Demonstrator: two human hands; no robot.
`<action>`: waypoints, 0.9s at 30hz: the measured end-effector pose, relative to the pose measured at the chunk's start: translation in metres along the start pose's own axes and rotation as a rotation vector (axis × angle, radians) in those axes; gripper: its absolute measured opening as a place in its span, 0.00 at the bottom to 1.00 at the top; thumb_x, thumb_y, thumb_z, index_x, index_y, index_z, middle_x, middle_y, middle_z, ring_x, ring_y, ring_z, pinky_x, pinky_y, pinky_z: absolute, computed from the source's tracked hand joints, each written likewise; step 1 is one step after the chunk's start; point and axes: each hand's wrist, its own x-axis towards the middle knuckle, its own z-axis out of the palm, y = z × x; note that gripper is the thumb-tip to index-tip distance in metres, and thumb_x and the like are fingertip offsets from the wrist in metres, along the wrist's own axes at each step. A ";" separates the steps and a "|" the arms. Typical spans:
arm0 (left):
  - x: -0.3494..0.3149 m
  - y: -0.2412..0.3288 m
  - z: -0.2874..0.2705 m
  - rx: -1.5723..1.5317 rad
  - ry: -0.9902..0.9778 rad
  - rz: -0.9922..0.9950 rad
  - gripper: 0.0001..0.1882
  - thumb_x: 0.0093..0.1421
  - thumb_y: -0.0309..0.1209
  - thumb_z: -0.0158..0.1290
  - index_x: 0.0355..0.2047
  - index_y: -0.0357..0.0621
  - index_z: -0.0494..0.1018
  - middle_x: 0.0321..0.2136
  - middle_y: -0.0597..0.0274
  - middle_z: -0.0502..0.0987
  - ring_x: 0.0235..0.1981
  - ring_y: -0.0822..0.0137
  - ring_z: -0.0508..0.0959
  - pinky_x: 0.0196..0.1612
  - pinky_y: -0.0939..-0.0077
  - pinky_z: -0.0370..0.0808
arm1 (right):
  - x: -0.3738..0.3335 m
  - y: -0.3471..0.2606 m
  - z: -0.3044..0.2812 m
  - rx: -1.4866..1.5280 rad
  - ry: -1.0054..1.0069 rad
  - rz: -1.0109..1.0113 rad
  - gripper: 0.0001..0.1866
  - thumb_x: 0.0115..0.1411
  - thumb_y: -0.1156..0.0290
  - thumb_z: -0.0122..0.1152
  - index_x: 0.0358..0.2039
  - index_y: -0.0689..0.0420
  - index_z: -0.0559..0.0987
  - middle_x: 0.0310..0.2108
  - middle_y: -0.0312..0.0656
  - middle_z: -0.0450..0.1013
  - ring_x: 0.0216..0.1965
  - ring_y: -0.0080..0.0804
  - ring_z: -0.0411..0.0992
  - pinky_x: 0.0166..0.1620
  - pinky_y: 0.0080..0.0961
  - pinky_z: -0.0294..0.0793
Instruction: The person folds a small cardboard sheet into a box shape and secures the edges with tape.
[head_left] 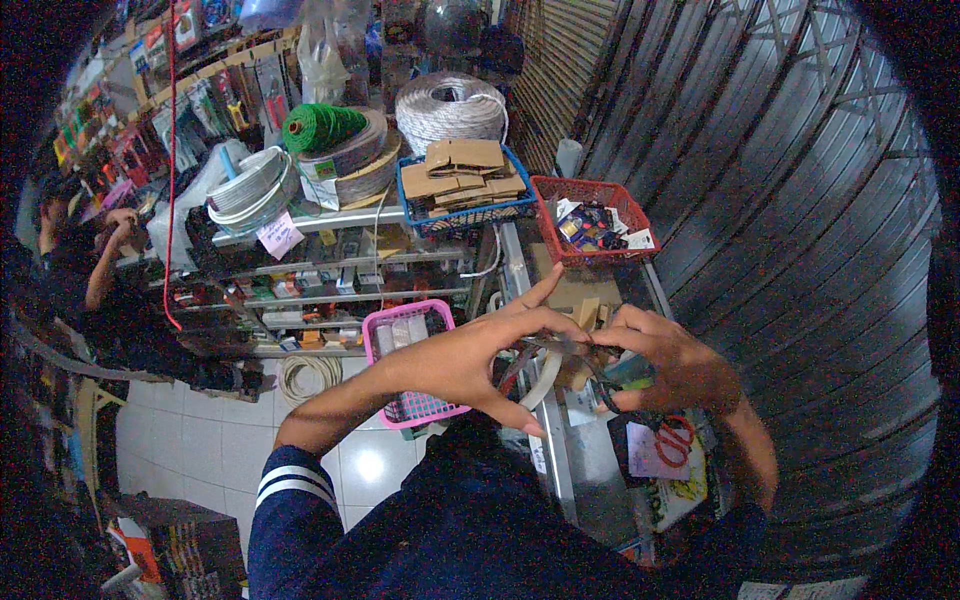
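Note:
My left hand [490, 345] is curved around a ring-shaped roll [544, 380] with a pale edge and dark sides, which looks like tape. Its index finger points up and away, and the thumb lies low by the roll. My right hand [680, 365] faces it, thumb and fingers bent around a dark strip [585, 350] that spans the gap between the hands. Fingers partly hide where it is gripped. Both hands are above a glass-topped counter [590, 480]. Small brown cardboard pieces [588, 312] lie just beyond the fingers.
Beyond the hands stand a blue basket [470, 213] of folded cardboard and a red basket [600, 255] of small packages. A pink basket [375, 345] is left of the counter. Cable coils [450, 110] sit on the far shelf. A metal shutter [800, 250] borders the right. Another person [110, 270] is far left.

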 end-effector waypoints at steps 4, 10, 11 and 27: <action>-0.003 -0.002 0.003 -0.010 0.005 -0.020 0.53 0.38 0.39 0.75 0.64 0.49 0.59 0.69 0.40 0.45 0.72 0.47 0.35 0.70 0.55 0.44 | -0.001 -0.003 0.001 -0.022 0.045 -0.046 0.40 0.43 0.67 0.73 0.58 0.52 0.68 0.46 0.46 0.69 0.47 0.48 0.70 0.51 0.39 0.69; -0.006 -0.002 0.002 -0.044 0.018 -0.046 0.66 0.36 0.39 0.75 0.70 0.46 0.43 0.70 0.41 0.37 0.72 0.50 0.40 0.71 0.56 0.44 | 0.007 -0.015 0.000 -0.095 -0.001 0.041 0.40 0.42 0.65 0.71 0.59 0.51 0.68 0.44 0.45 0.68 0.48 0.47 0.69 0.54 0.39 0.68; -0.006 -0.002 0.003 -0.049 0.034 -0.041 0.68 0.36 0.39 0.75 0.70 0.46 0.40 0.71 0.42 0.37 0.72 0.51 0.40 0.71 0.56 0.43 | 0.005 -0.018 0.001 -0.106 0.016 0.066 0.40 0.41 0.65 0.71 0.58 0.51 0.69 0.42 0.45 0.68 0.47 0.47 0.68 0.54 0.38 0.68; -0.015 -0.015 0.009 -0.288 0.277 -0.089 0.77 0.35 0.34 0.78 0.69 0.57 0.25 0.70 0.44 0.42 0.63 0.51 0.65 0.61 0.50 0.64 | -0.075 -0.021 0.028 -0.271 0.070 0.523 0.24 0.49 0.69 0.68 0.49 0.52 0.77 0.32 0.44 0.76 0.33 0.45 0.76 0.38 0.37 0.75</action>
